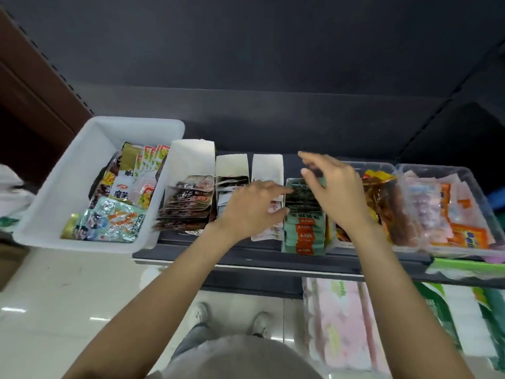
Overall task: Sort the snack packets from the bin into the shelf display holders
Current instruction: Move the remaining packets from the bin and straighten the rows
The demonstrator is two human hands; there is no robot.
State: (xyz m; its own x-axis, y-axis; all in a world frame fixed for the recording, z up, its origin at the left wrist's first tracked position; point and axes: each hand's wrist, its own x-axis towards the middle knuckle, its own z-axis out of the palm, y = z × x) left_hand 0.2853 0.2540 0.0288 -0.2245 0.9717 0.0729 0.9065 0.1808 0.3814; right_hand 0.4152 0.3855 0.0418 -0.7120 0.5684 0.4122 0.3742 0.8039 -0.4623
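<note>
1. We have both hands over the shelf holders: our left hand [250,206] lies low across the white card holders, fingers stretched towards the green row, gripping nothing that we can see
2. Our right hand [334,187] hovers above the back of the green packets [304,225]; thumb and fingers look closed on a small dark packet [314,173], though blur keeps us from being certain of the grip
3. The green packets stand on edge in a tight row in their holder, between a white card holder [267,165] and the clear tray [382,168] of orange-brown snacks
4. The unsorted packets still lie in the white bin [54,203] at the left end of the shelf, well apart from both hands
5. We judge these packets light, thin and floppy, with glossy film that slides easily
6. We would pinch one by its sealed top edge, where the film is flat and stiff, not by the soft middle
7. The standing row looks ready to topple, so we steady it with the left hand while a packet goes in
</note>
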